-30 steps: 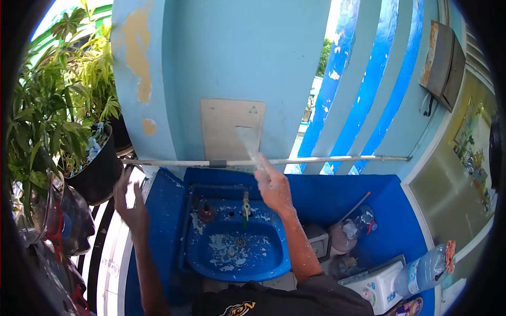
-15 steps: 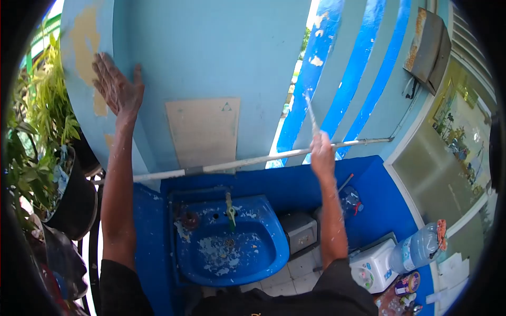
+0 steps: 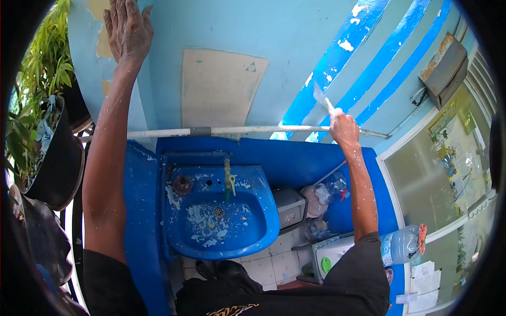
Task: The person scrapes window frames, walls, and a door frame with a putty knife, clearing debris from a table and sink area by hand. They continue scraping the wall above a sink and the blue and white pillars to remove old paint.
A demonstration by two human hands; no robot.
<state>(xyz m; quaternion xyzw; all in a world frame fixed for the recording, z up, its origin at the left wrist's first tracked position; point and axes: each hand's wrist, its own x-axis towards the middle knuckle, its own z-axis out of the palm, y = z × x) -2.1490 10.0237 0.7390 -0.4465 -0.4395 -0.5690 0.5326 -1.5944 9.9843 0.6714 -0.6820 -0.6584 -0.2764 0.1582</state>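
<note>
My left hand [image 3: 127, 30] lies flat against the light blue wall [image 3: 226, 26] at the upper left, fingers spread, beside a patch of peeled paint. My right hand [image 3: 342, 128] is closed on a scraper [image 3: 322, 98]. Its pale blade points up at the wall's dark blue stripe [image 3: 337, 58]. Below both arms is a blue sink [image 3: 219, 213] littered with paint flakes, with a tap [image 3: 228, 179] at its back.
A white pipe [image 3: 237, 130] runs across the wall above the sink. A pale rectangular patch [image 3: 219, 87] sits on the wall. Potted plants [image 3: 45, 105] hang at the left. Plastic bottles [image 3: 403, 245], a grey box [image 3: 291, 206] and a white appliance [image 3: 329, 255] crowd the floor at the right.
My left hand has risen from beside the sink to press flat on the wall. My right hand has carried the scraper from the pale patch rightward to the dark blue stripe.
</note>
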